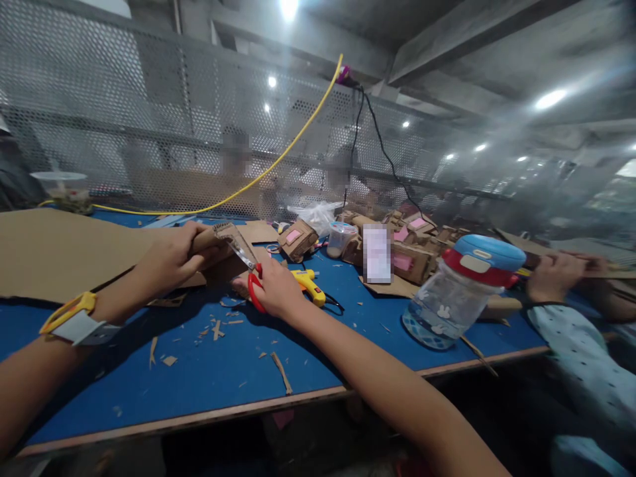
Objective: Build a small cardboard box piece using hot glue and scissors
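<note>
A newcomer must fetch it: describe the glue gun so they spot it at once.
On the blue table, look just beyond the right hand holding red-handled scissors. The glue gun lies there, the only bright yellow tool among brown cardboard scraps.

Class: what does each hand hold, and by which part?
The right hand holds the scissors by their red handles. The left hand grips the cardboard piece around its left end.
</note>
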A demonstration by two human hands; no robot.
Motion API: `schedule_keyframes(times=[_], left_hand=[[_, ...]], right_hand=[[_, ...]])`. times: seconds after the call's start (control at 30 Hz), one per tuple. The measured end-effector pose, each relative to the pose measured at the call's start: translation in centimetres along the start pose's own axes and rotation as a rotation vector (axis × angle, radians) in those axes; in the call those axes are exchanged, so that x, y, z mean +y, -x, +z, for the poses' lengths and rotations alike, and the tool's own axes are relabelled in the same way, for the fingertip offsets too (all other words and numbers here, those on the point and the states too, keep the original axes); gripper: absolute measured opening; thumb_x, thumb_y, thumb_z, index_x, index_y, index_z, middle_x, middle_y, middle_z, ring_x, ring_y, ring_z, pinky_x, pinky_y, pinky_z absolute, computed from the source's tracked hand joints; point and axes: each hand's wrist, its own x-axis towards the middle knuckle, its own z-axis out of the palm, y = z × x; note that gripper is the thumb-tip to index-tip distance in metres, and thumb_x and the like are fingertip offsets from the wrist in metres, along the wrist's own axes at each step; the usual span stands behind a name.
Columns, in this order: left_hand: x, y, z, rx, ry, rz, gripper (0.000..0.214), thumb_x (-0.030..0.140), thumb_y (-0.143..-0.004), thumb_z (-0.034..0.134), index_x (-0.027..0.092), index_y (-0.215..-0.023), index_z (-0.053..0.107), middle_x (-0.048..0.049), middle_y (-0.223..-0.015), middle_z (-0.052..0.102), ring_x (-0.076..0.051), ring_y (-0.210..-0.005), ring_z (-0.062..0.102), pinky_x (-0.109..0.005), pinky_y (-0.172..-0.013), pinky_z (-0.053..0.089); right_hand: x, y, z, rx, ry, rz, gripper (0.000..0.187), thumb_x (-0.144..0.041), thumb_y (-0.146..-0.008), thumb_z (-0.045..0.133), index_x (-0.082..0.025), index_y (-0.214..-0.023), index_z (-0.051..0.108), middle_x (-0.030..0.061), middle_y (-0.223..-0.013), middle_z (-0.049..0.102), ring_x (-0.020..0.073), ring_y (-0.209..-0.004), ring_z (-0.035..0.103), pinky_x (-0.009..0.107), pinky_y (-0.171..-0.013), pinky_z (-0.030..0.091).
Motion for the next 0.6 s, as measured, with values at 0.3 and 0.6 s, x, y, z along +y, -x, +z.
schedule_keyframes(times=[0.3,0.6], left_hand=[[-0.67,0.08,-0.02,-0.013,-0.017,0.032,0.025,0.047,-0.071,0.055,0.028,-0.086,0.049,-0.0021,-0.069,0.054,-0.028,-0.074,0.056,-0.036,-0.071,0.040],[-0.61,0.08,0.06,-0.024,-0.048,0.018,0.025,0.045,-0.071,0.054,0.027,-0.087,0.046,-0.0047,-0.074,0.055,-0.031,-0.075,0.054,-0.037,-0.072,0.038]], right_hand=[[0.24,0.03,0.53,0.035,0.017,-0.014,0.057,-0.066,-0.096,0.050,-0.012,-0.105,0.065,0.0213,-0.104,0.072,0.0327,-0.094,0.070,0.040,-0.079,0.053],[0.14,0.21,-0.01,0.002,0.055,-0.024,0.053,-0.060,-0.099,0.048,-0.011,-0.106,0.066,0.0215,-0.105,0.073,0.0324,-0.091,0.070,0.039,-0.077,0.052]])
